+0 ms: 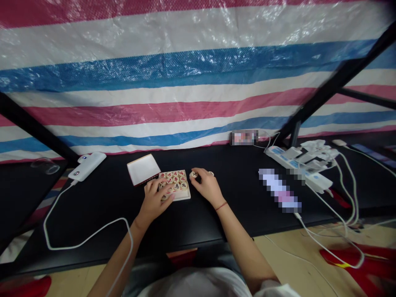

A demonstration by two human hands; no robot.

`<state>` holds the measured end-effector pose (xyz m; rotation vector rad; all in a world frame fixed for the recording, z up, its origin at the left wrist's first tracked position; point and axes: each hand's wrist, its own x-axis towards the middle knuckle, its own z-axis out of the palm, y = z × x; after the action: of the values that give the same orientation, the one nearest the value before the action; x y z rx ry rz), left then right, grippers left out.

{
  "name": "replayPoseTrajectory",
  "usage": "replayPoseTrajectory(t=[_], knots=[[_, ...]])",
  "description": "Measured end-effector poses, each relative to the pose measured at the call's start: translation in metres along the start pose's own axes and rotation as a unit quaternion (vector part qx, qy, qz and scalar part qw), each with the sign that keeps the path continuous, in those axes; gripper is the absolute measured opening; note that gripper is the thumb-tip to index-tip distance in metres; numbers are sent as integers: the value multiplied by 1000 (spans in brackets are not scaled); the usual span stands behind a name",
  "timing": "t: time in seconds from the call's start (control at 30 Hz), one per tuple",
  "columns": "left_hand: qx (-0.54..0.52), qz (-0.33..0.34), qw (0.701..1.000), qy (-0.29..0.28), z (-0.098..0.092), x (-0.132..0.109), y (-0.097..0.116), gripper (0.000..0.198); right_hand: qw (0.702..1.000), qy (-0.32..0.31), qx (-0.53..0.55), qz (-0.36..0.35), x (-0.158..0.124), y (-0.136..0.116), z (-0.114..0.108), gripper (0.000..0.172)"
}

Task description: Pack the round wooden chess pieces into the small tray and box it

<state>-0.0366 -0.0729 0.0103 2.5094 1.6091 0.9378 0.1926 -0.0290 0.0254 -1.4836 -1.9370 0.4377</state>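
A white box point(185, 196) of round Chinese chess pieces with red and black characters lies on the black table. Over its left side rests my left hand point(155, 199), fingers spread across the pieces and hiding some of them. Just right of the box, my right hand point(206, 187) pinches a single Chinese chess piece point(194, 174) between thumb and fingers. Another piece point(210, 173) peeks out behind my right hand, mostly covered by it. The box lid point(143, 169), white inside, lies behind and left of the box.
A white power bank point(87, 166) with a cable sits at the left. To the right are a blurred phone point(280, 190), a power strip point(298, 168) crowded with chargers, and another phone point(244, 137) against the striped tarp point(185, 95). Black table point(185, 227) edge runs in front of me.
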Motion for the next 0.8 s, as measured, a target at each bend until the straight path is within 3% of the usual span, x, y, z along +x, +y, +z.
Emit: replayPoseTrajectory(t=[0.13,0.27,0.5,0.7,0.8], knots=[[-67,24,997,-12,8,25,-2,41,984,-2,176,-1,5,-20,10,31],[-110,11,994,8,20,37,-2,35,965,-8,263,22,5,-28,28,32],[-132,7,990,39,23,25,-3,26,960,-24,279,14,1,-27,37,33],[-138,-41,985,89,4,23,-12,9,966,14,256,16,-3,-19,36,33],[-151,-56,983,85,-7,19,-19,6,966,34,257,21,-5,-15,36,32]])
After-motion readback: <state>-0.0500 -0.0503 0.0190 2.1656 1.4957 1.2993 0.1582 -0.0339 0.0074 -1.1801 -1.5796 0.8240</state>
